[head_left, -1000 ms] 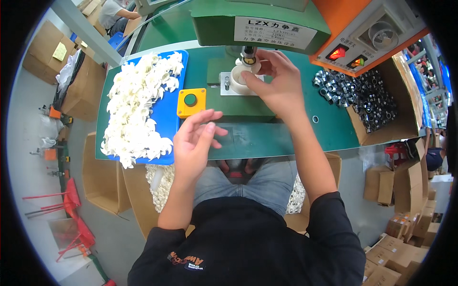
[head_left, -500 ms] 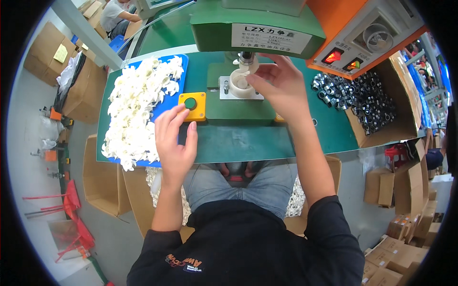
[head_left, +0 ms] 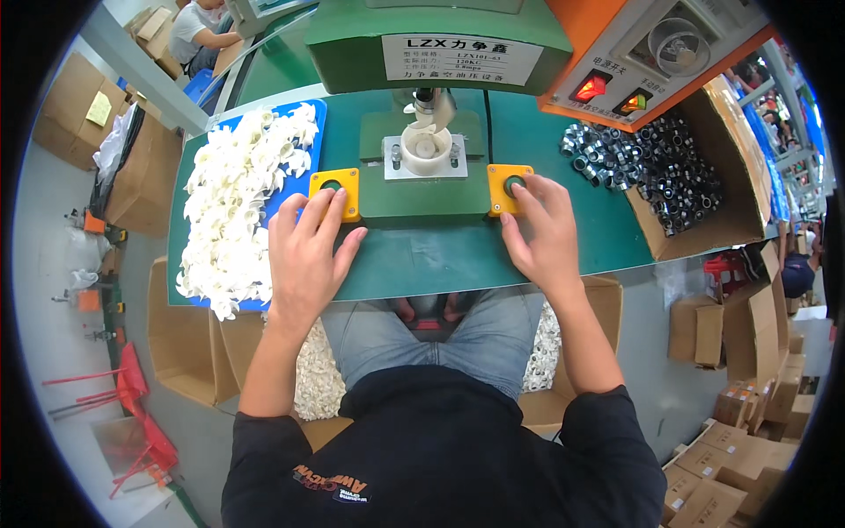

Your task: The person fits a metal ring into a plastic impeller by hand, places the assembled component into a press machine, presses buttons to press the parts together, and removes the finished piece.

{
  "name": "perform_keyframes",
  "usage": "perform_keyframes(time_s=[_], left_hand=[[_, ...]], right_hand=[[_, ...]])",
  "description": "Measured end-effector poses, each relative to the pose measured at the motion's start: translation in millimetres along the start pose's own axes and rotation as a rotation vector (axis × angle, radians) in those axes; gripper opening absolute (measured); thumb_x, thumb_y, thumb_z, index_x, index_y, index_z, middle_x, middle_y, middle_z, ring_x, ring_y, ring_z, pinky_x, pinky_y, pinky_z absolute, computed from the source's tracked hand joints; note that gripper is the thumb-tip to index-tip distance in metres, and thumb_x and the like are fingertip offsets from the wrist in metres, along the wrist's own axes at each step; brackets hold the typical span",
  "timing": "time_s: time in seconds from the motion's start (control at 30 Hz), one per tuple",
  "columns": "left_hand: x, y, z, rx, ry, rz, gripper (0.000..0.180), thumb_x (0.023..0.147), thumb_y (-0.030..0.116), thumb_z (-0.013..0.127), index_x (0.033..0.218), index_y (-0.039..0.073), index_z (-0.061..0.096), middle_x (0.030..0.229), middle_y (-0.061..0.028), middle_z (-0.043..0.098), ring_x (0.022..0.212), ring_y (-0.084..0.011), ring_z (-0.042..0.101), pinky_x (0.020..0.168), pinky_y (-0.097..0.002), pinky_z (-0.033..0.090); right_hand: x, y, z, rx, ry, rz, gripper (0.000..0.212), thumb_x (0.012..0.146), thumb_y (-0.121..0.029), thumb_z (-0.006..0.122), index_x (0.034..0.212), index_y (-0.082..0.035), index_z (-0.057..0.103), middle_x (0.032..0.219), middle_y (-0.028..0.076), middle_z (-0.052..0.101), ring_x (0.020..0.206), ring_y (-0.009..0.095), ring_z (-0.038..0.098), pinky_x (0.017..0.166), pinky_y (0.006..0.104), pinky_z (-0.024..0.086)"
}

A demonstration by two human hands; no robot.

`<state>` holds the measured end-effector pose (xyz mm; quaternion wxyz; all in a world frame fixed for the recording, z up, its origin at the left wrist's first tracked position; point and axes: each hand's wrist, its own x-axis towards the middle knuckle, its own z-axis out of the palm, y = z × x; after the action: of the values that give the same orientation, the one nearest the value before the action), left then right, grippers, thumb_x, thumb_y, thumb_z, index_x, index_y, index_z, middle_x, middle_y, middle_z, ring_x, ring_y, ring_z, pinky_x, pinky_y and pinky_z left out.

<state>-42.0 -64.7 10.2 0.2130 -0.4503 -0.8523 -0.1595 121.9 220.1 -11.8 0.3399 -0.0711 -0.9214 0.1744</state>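
Two yellow button boxes sit on the green bench, one on each side of the single white cup (head_left: 426, 146) seated under the press (head_left: 437, 44). The left hand (head_left: 304, 255) lies flat, fingers spread, tips over the left button box (head_left: 335, 190). The right hand (head_left: 541, 233) is open too, fingertips pressing the right button box (head_left: 508, 187). Neither grips anything. One blue tray (head_left: 310, 119) holds white parts, one cardboard box (head_left: 735, 167) metal rings.

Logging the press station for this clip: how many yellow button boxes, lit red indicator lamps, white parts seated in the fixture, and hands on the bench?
Yellow button boxes: 2, left and right
Lit red lamps: 2
White part in fixture: 1
Hands: 2, left hand, right hand
Total: 7
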Motion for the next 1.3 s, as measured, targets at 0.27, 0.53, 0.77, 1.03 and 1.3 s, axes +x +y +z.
perform_keyframes(time_s=[0.27, 0.53, 0.77, 1.03, 1.3], left_hand=[[0, 2, -2, -0.012, -0.014, -0.001, 0.051, 0.086, 0.023, 0.082, 0.129, -0.001, 0.068, 0.127, -0.0134, 0.067, 0.112, -0.0337, 0.058, 0.092, -0.0441, 0.049], [-14, -1, -21, -0.013, -0.080, -0.004, 0.058, 0.084, 0.020, 0.083, 0.134, -0.003, 0.065, 0.136, -0.0183, 0.061, 0.123, -0.0379, 0.056, 0.102, -0.0465, 0.047], [-56, -46, -58, 0.132, -0.279, -0.168, 0.051, 0.081, 0.019, 0.085, 0.123, -0.004, 0.068, 0.130, -0.0180, 0.063, 0.124, -0.0380, 0.054, 0.104, -0.0482, 0.045], [-57, -42, -54, 0.125, -0.311, -0.085, 0.037, 0.078, 0.018, 0.086, 0.111, 0.003, 0.075, 0.120, -0.0115, 0.066, 0.123, -0.0330, 0.054, 0.102, -0.0477, 0.043], [-48, -40, -54, -0.129, -0.104, -0.143, 0.051, 0.071, 0.005, 0.090, 0.118, 0.001, 0.073, 0.121, -0.0138, 0.066, 0.109, -0.0334, 0.063, 0.094, -0.0432, 0.052]], right_hand=[[1, -4, 0, 0.015, -0.003, 0.059, 0.032, 0.082, -0.007, 0.076, 0.111, 0.004, 0.071, 0.128, 0.022, 0.062, 0.118, 0.040, 0.061, 0.099, 0.0468, 0.053], [-3, -3, 0, 0.005, -0.018, 0.104, 0.032, 0.083, -0.008, 0.076, 0.113, 0.003, 0.072, 0.131, 0.020, 0.061, 0.123, 0.040, 0.058, 0.103, 0.0465, 0.050], [11, -6, -5, 0.005, -0.009, 0.055, 0.032, 0.083, -0.008, 0.077, 0.113, 0.002, 0.071, 0.132, 0.020, 0.061, 0.123, 0.040, 0.058, 0.104, 0.0466, 0.050], [43, -36, 20, 0.338, 0.042, 0.068, 0.049, 0.083, -0.014, 0.082, 0.127, 0.000, 0.067, 0.130, 0.019, 0.064, 0.121, 0.037, 0.061, 0.103, 0.0438, 0.051], [115, -60, 49, 0.564, 0.159, 0.121, 0.050, 0.080, -0.023, 0.087, 0.121, -0.002, 0.068, 0.119, 0.011, 0.071, 0.108, 0.025, 0.067, 0.095, 0.0376, 0.052]])
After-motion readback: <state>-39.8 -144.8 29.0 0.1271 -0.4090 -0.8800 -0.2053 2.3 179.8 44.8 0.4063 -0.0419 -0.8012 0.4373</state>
